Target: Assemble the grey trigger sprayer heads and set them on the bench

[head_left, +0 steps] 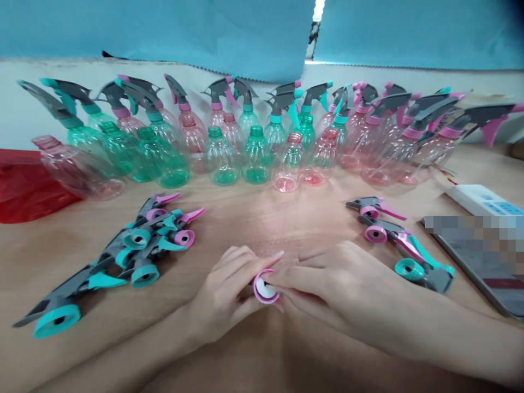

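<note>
My left hand (225,289) is closed around a trigger spray head (266,289), whose pink collar faces me with a white disc inside. Most of the head's grey body is hidden behind my fingers. From the other side, my right hand (323,278) pinches at the collar's opening, its fingertips against the rim and the white disc. Left of my hands lies a pile of loose spray heads (139,240), grey with teal or pink collars and triggers. A smaller group of loose spray heads (376,232) lies to the right.
Open-necked pink and green bottles (256,158) stand in a row ahead. Behind them are several bottles fitted with spray heads (276,114). A red bag (33,191) lies far left. On the right are a phone (483,267) and a white power strip (478,199).
</note>
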`<state>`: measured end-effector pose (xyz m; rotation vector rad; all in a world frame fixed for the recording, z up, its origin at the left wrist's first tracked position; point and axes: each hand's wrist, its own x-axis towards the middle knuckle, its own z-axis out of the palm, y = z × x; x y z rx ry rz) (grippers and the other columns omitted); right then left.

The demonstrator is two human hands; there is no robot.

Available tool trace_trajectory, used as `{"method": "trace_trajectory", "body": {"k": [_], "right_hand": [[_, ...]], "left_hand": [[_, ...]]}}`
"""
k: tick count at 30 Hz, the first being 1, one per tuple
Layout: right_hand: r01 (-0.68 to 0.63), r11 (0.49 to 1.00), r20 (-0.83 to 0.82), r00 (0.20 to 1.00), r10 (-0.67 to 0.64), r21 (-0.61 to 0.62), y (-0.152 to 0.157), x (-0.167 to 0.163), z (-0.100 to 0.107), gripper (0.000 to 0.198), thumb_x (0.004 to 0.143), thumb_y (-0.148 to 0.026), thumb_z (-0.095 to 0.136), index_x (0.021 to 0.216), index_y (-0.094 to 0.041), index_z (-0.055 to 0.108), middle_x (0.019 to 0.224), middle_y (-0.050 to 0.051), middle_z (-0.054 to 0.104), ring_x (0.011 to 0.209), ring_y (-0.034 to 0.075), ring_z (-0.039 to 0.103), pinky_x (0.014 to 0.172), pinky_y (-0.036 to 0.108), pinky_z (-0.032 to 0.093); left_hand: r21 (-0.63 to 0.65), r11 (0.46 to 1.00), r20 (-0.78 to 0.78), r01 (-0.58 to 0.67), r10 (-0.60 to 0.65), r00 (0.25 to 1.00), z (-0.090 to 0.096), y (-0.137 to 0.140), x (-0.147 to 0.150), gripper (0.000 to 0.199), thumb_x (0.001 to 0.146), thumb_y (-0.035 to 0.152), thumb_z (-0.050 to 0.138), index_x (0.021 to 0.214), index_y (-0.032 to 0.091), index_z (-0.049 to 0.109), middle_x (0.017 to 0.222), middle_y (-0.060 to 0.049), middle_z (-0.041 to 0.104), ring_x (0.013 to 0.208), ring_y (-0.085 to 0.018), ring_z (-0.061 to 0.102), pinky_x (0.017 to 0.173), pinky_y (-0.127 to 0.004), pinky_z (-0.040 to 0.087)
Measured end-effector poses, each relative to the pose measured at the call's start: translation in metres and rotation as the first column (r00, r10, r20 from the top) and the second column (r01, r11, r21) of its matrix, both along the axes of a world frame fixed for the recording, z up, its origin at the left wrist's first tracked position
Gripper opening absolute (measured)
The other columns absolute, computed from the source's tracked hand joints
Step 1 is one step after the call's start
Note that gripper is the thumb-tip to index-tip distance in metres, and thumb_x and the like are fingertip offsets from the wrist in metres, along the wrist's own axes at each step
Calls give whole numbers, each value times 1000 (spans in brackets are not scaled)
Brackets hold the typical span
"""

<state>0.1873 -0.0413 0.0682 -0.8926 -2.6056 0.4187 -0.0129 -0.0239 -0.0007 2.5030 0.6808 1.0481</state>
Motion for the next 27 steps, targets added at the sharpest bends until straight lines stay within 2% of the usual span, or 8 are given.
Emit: {"method": "trace_trajectory", "body": {"k": [5,9,12,18,27], "right_hand": [[18,999,36,999,-16,-45,-2,3,2,17,88,-16,48,87,-18,64,68,1,67,65,14,61,61,24,44],[14,999,37,999,-13,-38,-2,1,-2,18,90,-15,45,90,-17,63,73,2,67,66,14,61,61,24,42],[30,1000,28,999,-29,-6,-4,-2,-7,18,90,-15,45,87,-15,62,74,3,67,65,15,61,59,25,40],[138,986,-5,990,-138,94,-8,-6,-12,21,88,-16,48,70,-16,59,61,1,61,53,14,54,51,27,32],[161,985,-10,987,-162,-56,-2,-4,-9,15,88,-21,50,87,-19,64,66,0,64,60,12,57,58,23,36]], "left_hand": [[-34,999,14,-35,35,999,-1,0,0,44,87,35,56,126,15,47,84,-4,59,77,-17,51,69,-31,41],[-41,998,13,-38,39,999,-2,0,0,44,87,35,55,126,16,47,85,-5,61,77,-17,52,69,-32,42],[-8,999,9,-39,40,999,-1,0,0,44,88,36,54,127,16,46,84,-4,62,76,-16,52,69,-31,42],[33,995,-17,-90,91,996,0,-2,1,40,91,33,50,127,15,46,83,-3,61,76,-16,50,69,-31,40],[56,995,-38,-79,81,996,-2,-2,0,43,92,37,47,129,15,43,79,-3,60,75,-16,51,68,-30,38]]}}
